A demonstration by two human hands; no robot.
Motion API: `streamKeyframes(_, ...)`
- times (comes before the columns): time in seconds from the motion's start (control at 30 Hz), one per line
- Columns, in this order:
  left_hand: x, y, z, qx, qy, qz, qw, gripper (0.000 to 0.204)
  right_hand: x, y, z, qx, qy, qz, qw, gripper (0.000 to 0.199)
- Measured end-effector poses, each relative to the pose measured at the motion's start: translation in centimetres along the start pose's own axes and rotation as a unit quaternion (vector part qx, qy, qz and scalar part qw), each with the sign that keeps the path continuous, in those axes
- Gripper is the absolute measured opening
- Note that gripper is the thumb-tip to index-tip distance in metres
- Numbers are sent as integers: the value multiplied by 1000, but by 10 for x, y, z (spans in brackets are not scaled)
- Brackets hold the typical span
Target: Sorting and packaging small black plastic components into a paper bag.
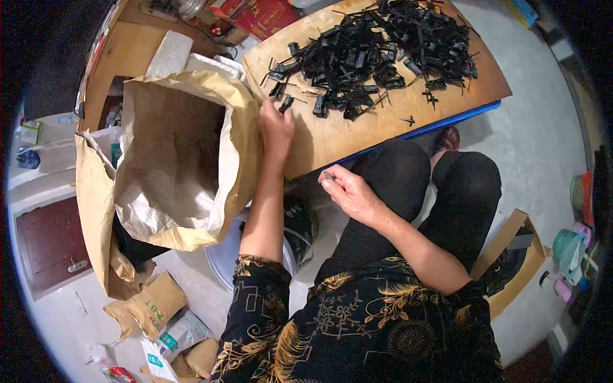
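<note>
A heap of small black plastic parts [377, 51] lies on a wooden board [357, 127] in front of me. My left hand [276, 124] rests at the board's left edge, fingertips closed on one black part [285, 103] at the near side of the heap. My right hand [345, 190] hovers below the board's front edge above my lap, thumb and forefinger pinched on something tiny that I cannot make out. A single loose black part [408, 119] lies apart near the front edge.
A large open brown paper sack [179, 159] stands at my left, touching the board. Folded sacks [153, 306] lie on the floor. A cardboard box [517, 255] sits at my right. Red boxes and clutter [255, 16] lie behind the board.
</note>
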State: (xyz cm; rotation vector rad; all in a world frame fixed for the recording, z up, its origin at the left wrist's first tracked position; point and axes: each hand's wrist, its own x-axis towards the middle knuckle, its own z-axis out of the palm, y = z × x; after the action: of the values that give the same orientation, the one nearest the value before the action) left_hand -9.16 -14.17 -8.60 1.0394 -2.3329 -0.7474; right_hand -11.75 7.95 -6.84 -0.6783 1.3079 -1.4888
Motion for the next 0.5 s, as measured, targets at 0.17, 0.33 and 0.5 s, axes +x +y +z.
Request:
streamKeyframes(0.17, 13, -20, 7, 96, -1, 108, 990, 19, 0, -1, -5, -25, 12, -8, 1000, 15)
streamKeyframes(0.33, -15, -24, 0, 59, 10, 29, 998, 17, 1, 5, -5, 16, 16, -36, 999, 14)
streamKeyframes(0.5, -70, 9, -31, -217, -118, -130, 960, 16, -1, -16, -15, 192, 23, 86, 977, 18)
